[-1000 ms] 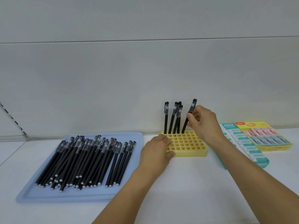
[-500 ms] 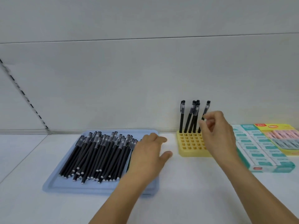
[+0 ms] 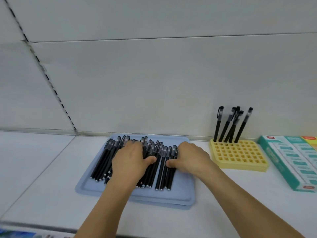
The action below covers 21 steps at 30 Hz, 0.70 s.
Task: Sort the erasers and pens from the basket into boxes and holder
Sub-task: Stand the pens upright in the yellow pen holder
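Observation:
A pile of black pens (image 3: 103, 162) lies on a light blue tray (image 3: 171, 198) at the middle of the white shelf. My left hand (image 3: 130, 160) lies palm down on the middle of the pile, fingers stretched over the pens. My right hand (image 3: 188, 158) rests on the pile's right side, its fingertips bent down out of sight and its thumb touching a pen. To the right, a yellow grid holder (image 3: 240, 157) has several black pens (image 3: 217, 127) standing in its back row. A teal box of erasers (image 3: 283, 162) lies right of the holder.
The corner of a yellow and orange eraser box (image 3: 310, 138) shows at the right edge behind the teal one. A white wall rises right behind the shelf. Bare shelf surface lies left of the tray and in front of it.
My right hand let go of the pen in the holder and swung left to the tray. My left hand left the holder's edge and went onto the pen pile. The view turned left.

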Motion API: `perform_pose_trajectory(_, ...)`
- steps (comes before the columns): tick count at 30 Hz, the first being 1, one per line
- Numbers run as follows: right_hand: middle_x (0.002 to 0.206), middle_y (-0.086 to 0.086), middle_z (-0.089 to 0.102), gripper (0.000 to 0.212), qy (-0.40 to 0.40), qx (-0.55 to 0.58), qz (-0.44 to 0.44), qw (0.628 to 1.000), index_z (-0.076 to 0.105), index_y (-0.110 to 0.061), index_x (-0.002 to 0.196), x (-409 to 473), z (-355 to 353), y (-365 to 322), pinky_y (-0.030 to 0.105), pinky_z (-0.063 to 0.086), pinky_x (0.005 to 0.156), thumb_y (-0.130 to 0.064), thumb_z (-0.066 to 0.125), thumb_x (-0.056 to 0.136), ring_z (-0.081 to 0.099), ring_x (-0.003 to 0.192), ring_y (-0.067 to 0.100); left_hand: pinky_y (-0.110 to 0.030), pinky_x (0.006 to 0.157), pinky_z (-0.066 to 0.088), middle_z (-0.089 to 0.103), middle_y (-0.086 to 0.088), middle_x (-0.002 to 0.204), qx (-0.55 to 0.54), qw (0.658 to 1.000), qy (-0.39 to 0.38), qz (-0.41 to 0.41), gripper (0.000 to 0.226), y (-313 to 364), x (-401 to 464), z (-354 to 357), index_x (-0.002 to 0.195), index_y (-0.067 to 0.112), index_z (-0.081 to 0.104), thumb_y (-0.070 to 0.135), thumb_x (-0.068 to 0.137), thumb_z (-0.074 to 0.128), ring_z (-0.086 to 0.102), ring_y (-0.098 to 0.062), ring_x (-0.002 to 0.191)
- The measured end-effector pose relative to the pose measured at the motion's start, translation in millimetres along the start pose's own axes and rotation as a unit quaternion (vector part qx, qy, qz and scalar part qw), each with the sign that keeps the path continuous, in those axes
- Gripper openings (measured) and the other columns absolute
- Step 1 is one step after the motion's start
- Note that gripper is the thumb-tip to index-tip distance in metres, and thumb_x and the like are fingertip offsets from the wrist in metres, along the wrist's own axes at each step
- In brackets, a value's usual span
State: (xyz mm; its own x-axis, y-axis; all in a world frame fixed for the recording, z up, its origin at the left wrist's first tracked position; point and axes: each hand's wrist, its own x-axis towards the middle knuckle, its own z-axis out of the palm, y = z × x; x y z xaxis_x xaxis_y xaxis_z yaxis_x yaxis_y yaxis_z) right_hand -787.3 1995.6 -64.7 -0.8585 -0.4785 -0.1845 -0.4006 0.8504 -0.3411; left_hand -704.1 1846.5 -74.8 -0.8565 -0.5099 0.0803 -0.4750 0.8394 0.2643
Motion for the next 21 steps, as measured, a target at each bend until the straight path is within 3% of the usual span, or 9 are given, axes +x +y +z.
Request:
perform_pose_trajectory(2,0.066,-0.001,0.055,0.040,-0.018,0.061,0.022,0.998,0.046,-0.018,0.067,8,4,0,0.026,0.038,0.054,-0.044,0.075,0.077,0.053,0.061,0.019,-0.036,0.079,0.052,0.062,0.002,0.096,-0.019,1.000,-0.018,-0.002,0.050,2,4,-3,0.106,0.016,0.059,0.056,0.078,0.070,0.060,-0.019,0.089)
perform_pose_trajectory(7,0.058,0.003,0.057,0.030,-0.034,0.148,0.052,0.987,0.051,-0.014,0.065,15,10,1,0.027,0.047,0.061,-0.030,0.074,0.076,0.053,0.054,0.022,-0.033,0.071,0.057,0.069,-0.006,0.079,-0.129,0.987,-0.087,-0.039,0.038,0,16,-11,0.084,0.006,0.063,0.038,0.075,0.079,0.066,-0.022,0.068)
perform_pose_trajectory(13,0.031,-0.005,0.045,0.027,-0.036,0.199,0.058,0.978,0.049,-0.013,0.057,12,8,5,0.021,0.039,0.049,-0.021,0.064,0.077,0.042,0.034,0.014,-0.037,0.075,0.058,0.070,-0.004,0.089,-0.262,0.957,-0.105,-0.057,0.008,-5,17,-12,0.096,0.018,0.068,0.024,0.093,0.063,0.067,-0.019,0.076)
perform_pose_trajectory(15,0.031,-0.005,0.046,0.029,-0.011,0.181,0.054,0.982,0.048,-0.013,0.055,10,7,8,0.023,0.040,0.053,-0.023,0.064,0.078,0.045,0.039,0.014,-0.040,0.083,0.055,0.071,-0.005,0.088,-0.308,0.946,-0.082,-0.050,0.013,-4,18,-10,0.098,0.020,0.069,0.024,0.096,0.058,0.067,-0.023,0.080)
perform_pose_trajectory(19,0.056,-0.004,0.053,0.038,0.033,0.049,0.001,0.998,0.044,-0.017,0.063,4,5,7,0.025,0.034,0.050,-0.041,0.065,0.083,0.048,0.055,0.017,-0.033,0.067,0.041,0.052,-0.009,0.074,-0.394,0.917,-0.040,-0.050,0.019,4,12,-5,0.090,0.019,0.067,0.023,0.099,0.050,0.047,-0.020,0.067)
perform_pose_trajectory(21,0.062,-0.003,0.049,0.037,0.034,0.010,-0.018,0.999,0.040,-0.017,0.064,5,4,5,0.026,0.029,0.048,-0.034,0.066,0.085,0.046,0.057,0.018,-0.032,0.065,0.044,0.053,-0.008,0.075,-0.441,0.896,-0.011,-0.056,0.020,10,7,-5,0.096,0.015,0.066,0.020,0.100,0.047,0.048,-0.019,0.067)
